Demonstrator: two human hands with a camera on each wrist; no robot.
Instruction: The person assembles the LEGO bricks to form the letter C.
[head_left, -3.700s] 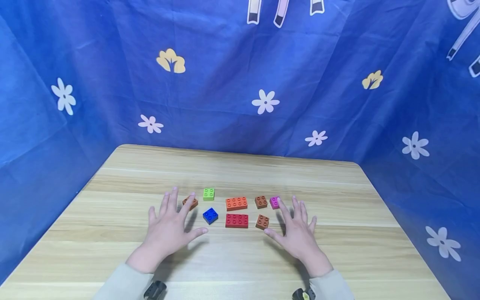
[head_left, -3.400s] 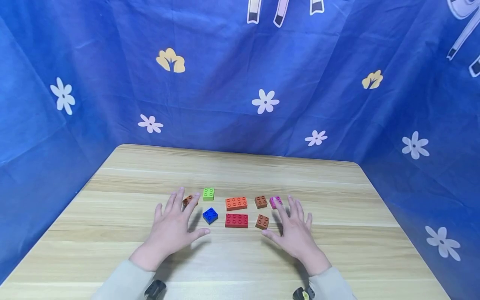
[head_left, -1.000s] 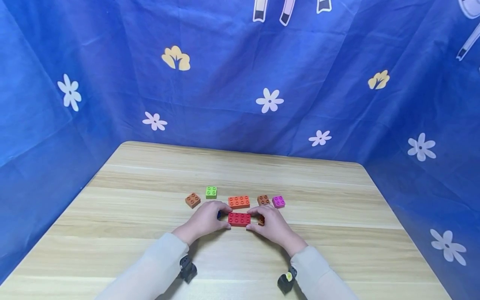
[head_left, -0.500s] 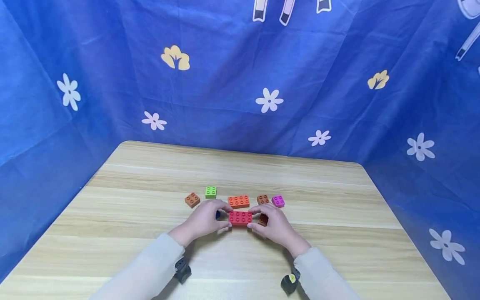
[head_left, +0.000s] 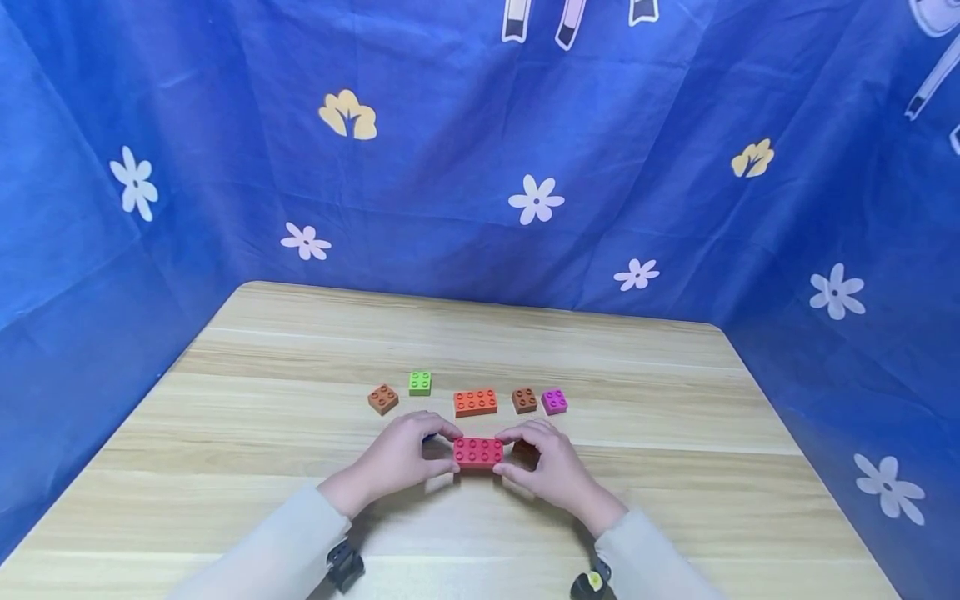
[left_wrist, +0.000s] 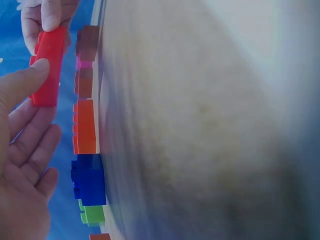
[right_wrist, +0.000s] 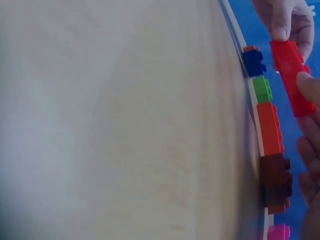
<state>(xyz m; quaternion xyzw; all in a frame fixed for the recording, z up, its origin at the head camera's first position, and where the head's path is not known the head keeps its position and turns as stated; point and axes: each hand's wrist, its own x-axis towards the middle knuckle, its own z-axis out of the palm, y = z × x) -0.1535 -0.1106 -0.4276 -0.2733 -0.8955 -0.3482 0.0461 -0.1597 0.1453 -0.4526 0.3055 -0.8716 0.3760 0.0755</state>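
A red eight-stud building brick [head_left: 478,452] is held between both hands, one at each short end. My left hand [head_left: 397,457] pinches its left end with thumb and fingers. At the other end, the thumb and fingers of my right hand [head_left: 551,468] pinch it too. Both wrist views show the red brick [left_wrist: 50,67] raised off the tabletop, studs up. Under the left hand sits a blue brick [left_wrist: 91,180], mostly hidden in the head view. A brown brick [head_left: 527,452] lies partly covered beneath the right hand.
Beyond the hands, on the wooden table [head_left: 480,342], lie an orange eight-stud brick [head_left: 476,403], a green brick [head_left: 420,383], a brown brick [head_left: 383,399] at left, another brown brick [head_left: 524,400] and a magenta brick [head_left: 554,402]. A blue curtain [head_left: 450,150] surrounds the table.
Both hands were spread over the bricks at first, then closed in on the red brick's ends. Since then they have lifted it off the table and drawn it slightly nearer. Other bricks stay put.
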